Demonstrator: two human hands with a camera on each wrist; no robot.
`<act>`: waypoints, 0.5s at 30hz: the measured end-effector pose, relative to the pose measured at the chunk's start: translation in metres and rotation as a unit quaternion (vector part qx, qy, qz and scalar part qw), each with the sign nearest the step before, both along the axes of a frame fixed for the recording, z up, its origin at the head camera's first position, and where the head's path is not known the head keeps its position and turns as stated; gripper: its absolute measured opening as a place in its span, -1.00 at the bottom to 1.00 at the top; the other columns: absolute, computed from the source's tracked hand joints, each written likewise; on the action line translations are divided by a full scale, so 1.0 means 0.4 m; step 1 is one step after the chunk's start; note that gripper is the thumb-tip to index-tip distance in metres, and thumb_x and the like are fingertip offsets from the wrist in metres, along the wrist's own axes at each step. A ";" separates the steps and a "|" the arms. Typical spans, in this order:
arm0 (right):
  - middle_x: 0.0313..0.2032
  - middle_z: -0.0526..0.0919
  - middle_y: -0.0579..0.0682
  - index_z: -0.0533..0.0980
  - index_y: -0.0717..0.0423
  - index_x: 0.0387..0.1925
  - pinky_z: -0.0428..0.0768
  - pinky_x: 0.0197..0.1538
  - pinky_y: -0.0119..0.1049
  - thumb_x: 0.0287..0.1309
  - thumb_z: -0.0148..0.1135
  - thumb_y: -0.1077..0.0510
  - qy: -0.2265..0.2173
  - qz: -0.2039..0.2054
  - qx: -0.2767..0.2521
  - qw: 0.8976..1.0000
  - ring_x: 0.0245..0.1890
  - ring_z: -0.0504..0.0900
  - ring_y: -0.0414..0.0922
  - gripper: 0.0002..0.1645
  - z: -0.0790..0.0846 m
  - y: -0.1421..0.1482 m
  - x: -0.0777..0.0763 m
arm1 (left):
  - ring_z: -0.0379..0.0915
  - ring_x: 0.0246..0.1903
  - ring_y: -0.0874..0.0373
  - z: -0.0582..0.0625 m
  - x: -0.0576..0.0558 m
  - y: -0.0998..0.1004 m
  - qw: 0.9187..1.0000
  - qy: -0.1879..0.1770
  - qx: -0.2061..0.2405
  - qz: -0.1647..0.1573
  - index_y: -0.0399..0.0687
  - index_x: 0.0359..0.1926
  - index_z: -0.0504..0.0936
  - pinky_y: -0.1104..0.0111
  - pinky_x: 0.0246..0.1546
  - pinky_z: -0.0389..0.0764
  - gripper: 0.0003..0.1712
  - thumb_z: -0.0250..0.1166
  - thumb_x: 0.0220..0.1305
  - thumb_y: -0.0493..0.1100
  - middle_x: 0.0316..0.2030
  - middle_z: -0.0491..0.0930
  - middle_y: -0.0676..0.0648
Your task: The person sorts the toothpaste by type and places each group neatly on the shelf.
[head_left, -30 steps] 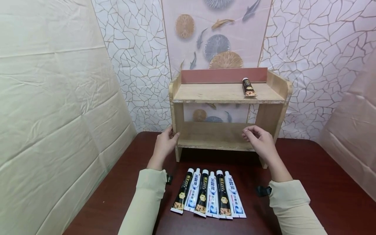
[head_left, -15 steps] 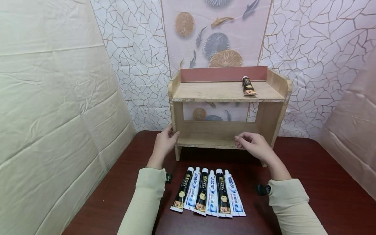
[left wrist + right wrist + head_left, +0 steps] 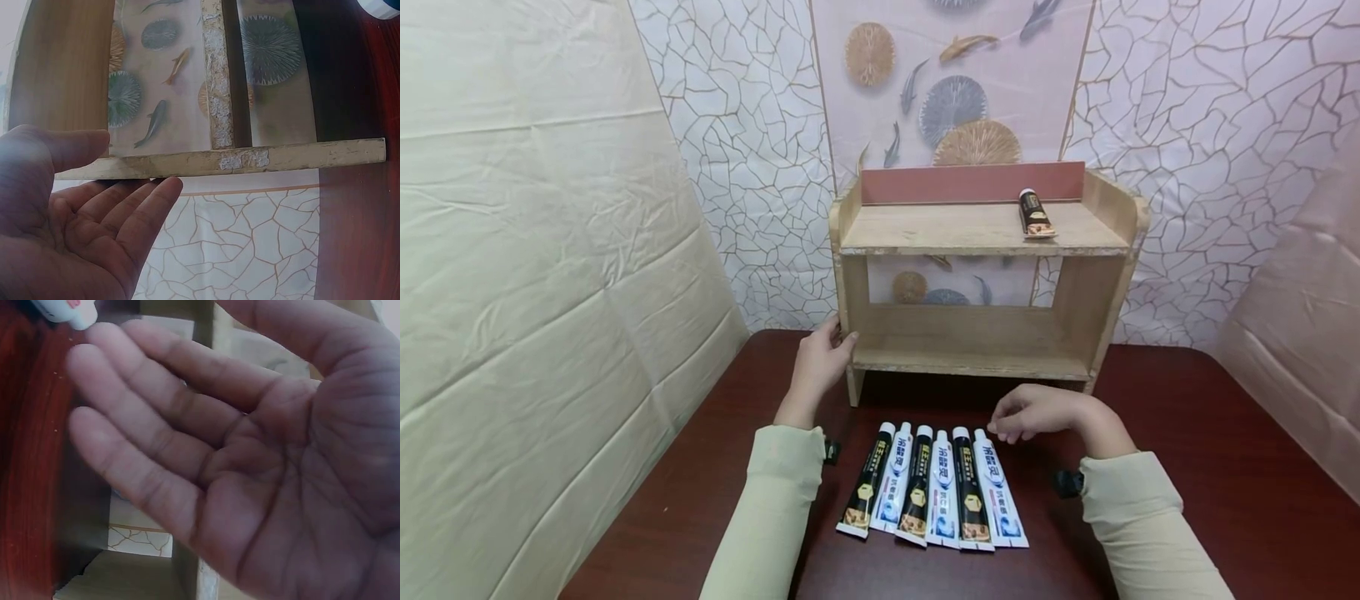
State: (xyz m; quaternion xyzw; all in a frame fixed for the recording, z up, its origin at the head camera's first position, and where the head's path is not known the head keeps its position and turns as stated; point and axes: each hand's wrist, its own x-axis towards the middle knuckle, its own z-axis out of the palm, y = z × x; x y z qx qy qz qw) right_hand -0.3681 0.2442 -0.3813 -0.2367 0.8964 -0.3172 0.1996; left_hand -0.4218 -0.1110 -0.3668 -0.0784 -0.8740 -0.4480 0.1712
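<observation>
My left hand (image 3: 822, 362) holds the left side panel of a two-tier wooden shelf (image 3: 970, 364). In the left wrist view, the thumb of that hand (image 3: 94, 219) lies on one side of the panel edge and the fingers on the other. Toothpaste tubes lie in a row on the table before the shelf, black ones (image 3: 917, 492) alternating with white ones (image 3: 997, 492), caps toward the shelf. My right hand (image 3: 1041, 410) is beside the cap of the rightmost white tube, fingers loosely bent. The right wrist view shows its palm (image 3: 262, 469) bare, the fingertips near a white cap (image 3: 82, 315).
Another black toothpaste tube (image 3: 1036, 215) lies on the upper tier at the right, its cap toward the red back strip (image 3: 970, 183). The dark red table (image 3: 700, 475) runs up to a patterned backdrop (image 3: 752, 167). Pale cloth (image 3: 550, 292) hangs along the left.
My right hand has come down and toward me, from in front of the lower tier to the cap of the rightmost white tube. The left hand stays on the side panel.
</observation>
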 end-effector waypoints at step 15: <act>-0.37 0.70 0.02 0.66 0.14 -0.34 0.67 -0.13 -0.07 0.15 0.43 0.06 -0.053 -0.037 0.076 0.995 -0.30 0.68 -0.04 -0.79 -0.038 -0.035 0.011 | 0.54 0.18 -0.03 -0.002 -0.006 -0.001 1.000 0.001 -0.002 0.001 -0.03 0.46 0.38 0.13 0.14 0.57 -0.37 0.23 0.45 0.02 0.25 0.55 -0.17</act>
